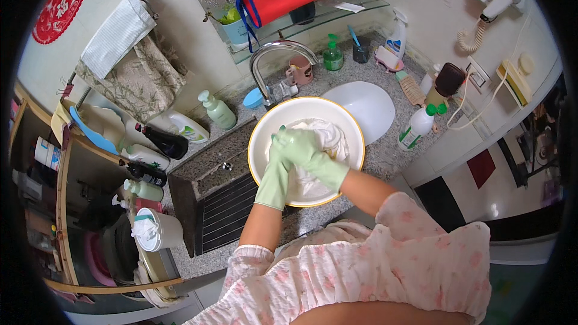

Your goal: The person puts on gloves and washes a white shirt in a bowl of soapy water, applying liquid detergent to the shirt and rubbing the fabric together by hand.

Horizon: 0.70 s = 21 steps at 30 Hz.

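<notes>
A white basin (262, 132) with a yellow rim stands at the sink's edge, a white wet cloth (332, 135) bunched inside in shallow water. Both hands wear pale green rubber gloves and meet over the basin's left half. My right hand (303, 146) lies across the top of my left hand (277, 162), covering much of it. Darker green shows at the fingertips. Whether any cloth is pinched between the palms is hidden. Behind the basin rises a chrome faucet (258, 65), its spout curving to the right.
Left of the basin is a stone sink (183, 203) with a ribbed black slope (228, 212). A white oval washbasin (375, 108) lies partly behind the basin. Bottles stand around: a pump bottle (220, 110), a white green-capped bottle (413, 128), and a white bucket (169, 230) at the left.
</notes>
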Tool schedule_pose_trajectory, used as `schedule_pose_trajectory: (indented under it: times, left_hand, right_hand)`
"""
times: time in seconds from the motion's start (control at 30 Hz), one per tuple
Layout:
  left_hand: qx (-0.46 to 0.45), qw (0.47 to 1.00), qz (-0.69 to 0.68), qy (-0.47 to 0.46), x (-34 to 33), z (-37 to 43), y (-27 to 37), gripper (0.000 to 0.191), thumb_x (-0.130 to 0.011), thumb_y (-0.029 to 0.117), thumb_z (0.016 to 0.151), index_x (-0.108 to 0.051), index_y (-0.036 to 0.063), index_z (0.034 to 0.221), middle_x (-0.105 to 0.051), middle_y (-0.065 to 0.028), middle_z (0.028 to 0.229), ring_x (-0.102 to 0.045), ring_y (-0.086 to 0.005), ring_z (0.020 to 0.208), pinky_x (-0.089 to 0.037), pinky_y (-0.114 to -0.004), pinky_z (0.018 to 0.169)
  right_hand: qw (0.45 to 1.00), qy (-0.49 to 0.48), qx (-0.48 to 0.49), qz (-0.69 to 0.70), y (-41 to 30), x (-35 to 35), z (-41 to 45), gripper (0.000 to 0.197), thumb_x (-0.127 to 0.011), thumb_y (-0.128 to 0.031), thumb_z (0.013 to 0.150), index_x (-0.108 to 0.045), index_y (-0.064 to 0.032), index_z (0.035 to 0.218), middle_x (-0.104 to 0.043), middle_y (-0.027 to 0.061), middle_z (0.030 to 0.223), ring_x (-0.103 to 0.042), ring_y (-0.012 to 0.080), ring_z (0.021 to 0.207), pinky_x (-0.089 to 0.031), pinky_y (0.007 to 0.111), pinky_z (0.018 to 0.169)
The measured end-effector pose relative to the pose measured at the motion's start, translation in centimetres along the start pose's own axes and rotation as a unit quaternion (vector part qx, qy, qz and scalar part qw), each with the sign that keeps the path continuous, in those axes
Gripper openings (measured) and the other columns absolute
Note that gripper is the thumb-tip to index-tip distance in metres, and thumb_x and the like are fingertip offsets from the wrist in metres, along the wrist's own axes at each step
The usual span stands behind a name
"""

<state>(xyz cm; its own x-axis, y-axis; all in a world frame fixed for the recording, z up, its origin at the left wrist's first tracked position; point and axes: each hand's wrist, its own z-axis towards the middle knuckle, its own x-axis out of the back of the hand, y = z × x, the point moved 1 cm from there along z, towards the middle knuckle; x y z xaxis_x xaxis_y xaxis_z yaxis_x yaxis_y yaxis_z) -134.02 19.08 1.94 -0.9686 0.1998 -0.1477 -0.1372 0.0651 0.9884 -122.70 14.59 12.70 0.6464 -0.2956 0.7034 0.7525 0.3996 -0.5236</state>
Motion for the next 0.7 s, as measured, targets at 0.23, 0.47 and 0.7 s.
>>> schedule_pose_trajectory:
  times: [0.23,0.47,0.7]
  left_hand:
    - [0.045,0.975,0.214,-0.043,-3.7,-3.3,8.9,0.042,-0.052,0.038,0.088,-0.054,0.0046,0.113,-0.058,-0.0055,0.106,-0.054,-0.0156,0.096,-0.043,-0.026,0.083]
    - [0.159,0.958,-0.223,0.082,-2.1,-2.5,4.2,0.037,-0.050,0.029,0.089,-0.051,0.0027,0.115,-0.059,-0.0090,0.103,-0.055,-0.0189,0.095,-0.044,-0.027,0.083]
    - [0.076,0.993,-0.083,0.039,-3.3,-4.2,6.7,0.033,-0.050,0.029,0.089,-0.053,0.0052,0.111,-0.058,-0.0062,0.104,-0.055,-0.0171,0.096,-0.044,-0.030,0.083]
  right_hand:
    - [1.000,-0.005,0.000,0.012,-0.1,2.1,0.4,0.025,-0.046,-0.028,0.084,-0.062,-0.0102,0.075,-0.060,0.0137,0.067,-0.060,0.0294,0.062,-0.046,0.040,0.054]
    - [0.996,-0.011,0.045,-0.080,0.0,1.4,0.2,0.018,-0.050,-0.021,0.077,-0.060,-0.0101,0.067,-0.063,0.0125,0.074,-0.062,0.0261,0.063,-0.048,0.039,0.054]
    - [0.990,-0.031,0.063,-0.121,-0.7,1.7,-0.6,0.012,-0.053,-0.020,0.075,-0.060,-0.0113,0.071,-0.060,0.0078,0.065,-0.060,0.0256,0.058,-0.048,0.038,0.053]
